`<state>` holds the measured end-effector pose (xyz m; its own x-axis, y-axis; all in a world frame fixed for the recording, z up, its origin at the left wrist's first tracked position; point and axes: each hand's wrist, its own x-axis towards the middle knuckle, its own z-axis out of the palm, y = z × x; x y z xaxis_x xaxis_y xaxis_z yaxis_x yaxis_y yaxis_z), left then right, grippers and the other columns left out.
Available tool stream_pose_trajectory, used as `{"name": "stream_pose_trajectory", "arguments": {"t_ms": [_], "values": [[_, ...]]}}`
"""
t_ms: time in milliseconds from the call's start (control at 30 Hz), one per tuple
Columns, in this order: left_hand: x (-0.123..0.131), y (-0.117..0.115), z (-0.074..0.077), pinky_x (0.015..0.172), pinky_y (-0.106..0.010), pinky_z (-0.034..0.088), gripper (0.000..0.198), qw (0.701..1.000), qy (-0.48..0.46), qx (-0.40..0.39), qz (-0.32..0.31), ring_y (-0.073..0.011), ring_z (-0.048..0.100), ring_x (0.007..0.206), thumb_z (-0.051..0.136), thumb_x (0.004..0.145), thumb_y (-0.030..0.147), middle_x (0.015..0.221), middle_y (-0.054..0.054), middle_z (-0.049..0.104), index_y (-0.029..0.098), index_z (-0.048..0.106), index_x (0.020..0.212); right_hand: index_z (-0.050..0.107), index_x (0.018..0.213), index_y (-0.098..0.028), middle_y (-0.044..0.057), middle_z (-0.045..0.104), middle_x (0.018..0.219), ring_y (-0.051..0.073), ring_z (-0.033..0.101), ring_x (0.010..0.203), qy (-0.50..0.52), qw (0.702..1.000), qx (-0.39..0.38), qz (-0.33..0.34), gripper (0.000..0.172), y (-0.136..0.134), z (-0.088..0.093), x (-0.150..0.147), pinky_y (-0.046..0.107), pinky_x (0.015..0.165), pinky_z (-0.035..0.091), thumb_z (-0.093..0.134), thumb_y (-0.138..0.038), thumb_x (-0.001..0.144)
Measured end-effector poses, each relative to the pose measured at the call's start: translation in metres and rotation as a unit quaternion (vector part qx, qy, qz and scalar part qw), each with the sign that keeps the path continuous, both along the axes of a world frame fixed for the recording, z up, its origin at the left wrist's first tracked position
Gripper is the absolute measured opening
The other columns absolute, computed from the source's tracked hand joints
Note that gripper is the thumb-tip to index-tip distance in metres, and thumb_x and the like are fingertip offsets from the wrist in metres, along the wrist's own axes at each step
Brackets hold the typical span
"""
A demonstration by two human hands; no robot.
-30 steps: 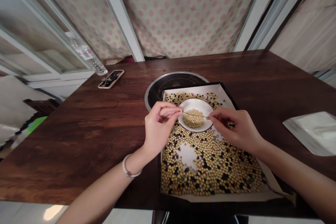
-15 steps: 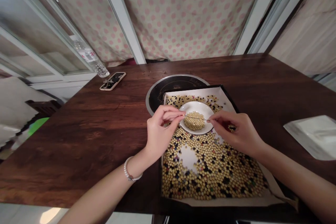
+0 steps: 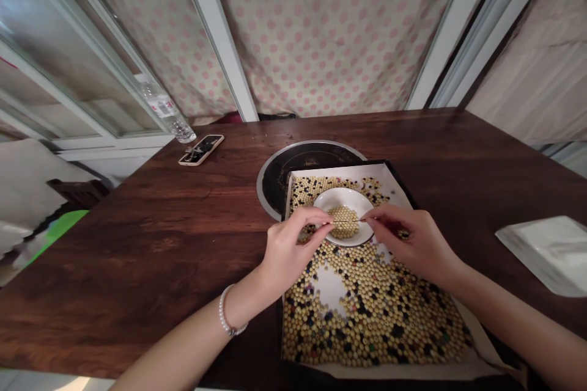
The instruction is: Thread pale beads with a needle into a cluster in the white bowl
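A thin dark strand [image 3: 347,220], thread or wire, is stretched level between my two hands. My left hand [image 3: 291,250], with a beaded bracelet at the wrist, pinches one end between thumb and fingers. At the other end, my right hand [image 3: 415,241] is closed in a pinch. Whether a bead sits at the left fingertips is too small to tell. Just below the strand is a white bowl [image 3: 331,197] partly filled with pale yellow beads [image 3: 345,231]. The bowl rests in a shallow black-edged tray [image 3: 398,186] spread with loose yellow and black beads [image 3: 367,324].
A round black plate [image 3: 275,180] set in the dark wooden table [image 3: 183,244] lies partly under the tray. At the far left are a phone [image 3: 202,150] and a plastic bottle [image 3: 169,115]. White packaging [image 3: 545,250] lies to the right.
The view has tilted slightly up, so everything sits lower in it. My hands have come a little closer together, and the strand now lies more level.
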<state>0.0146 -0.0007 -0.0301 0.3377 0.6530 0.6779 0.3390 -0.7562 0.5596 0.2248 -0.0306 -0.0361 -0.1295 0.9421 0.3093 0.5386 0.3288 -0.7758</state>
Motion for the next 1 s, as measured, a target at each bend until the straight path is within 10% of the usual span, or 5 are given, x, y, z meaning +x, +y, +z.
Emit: {"name": "stream_pose_trajectory", "arguments": {"t_ms": [1000], "values": [[0.0042, 0.0038, -0.0002, 0.077, -0.028, 0.061, 0.024, 0.963, -0.184, -0.193, -0.028, -0.0176, 0.070, 0.083, 0.062, 0.077, 0.007, 0.089, -0.003, 0.073, 0.021, 0.053, 0.095, 0.060, 0.087, -0.017, -0.001, 0.056, 0.058, 0.012, 0.052, 0.053, -0.007, 1.000, 0.004, 0.004, 0.015, -0.0010, -0.0009, 0.0000, 0.026, 0.051, 0.042, 0.049, -0.028, 0.087]]}}
